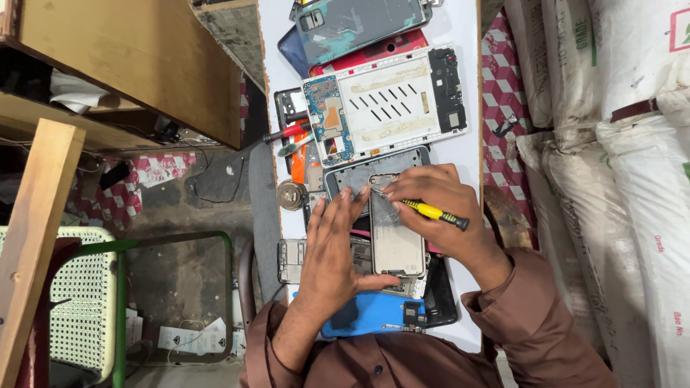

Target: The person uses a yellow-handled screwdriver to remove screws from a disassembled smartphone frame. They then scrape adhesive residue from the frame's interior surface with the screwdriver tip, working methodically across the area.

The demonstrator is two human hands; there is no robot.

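While the left hand (332, 251) lies flat, steadying a phone frame (394, 237) on the crowded table (467, 154), the right hand (438, 208) grips a yellow screwdriver (431, 213); its tip could slip and gouge the frame.

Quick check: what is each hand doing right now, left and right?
Left hand: open, flat, pressing on the phone frame.
Right hand: closed, holding the yellow screwdriver, tip at the frame's top corner.

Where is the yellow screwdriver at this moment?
In the head view, the yellow screwdriver is right of centre, held in the right hand. Its tip meets the top edge of the silver phone frame that the left hand presses down.
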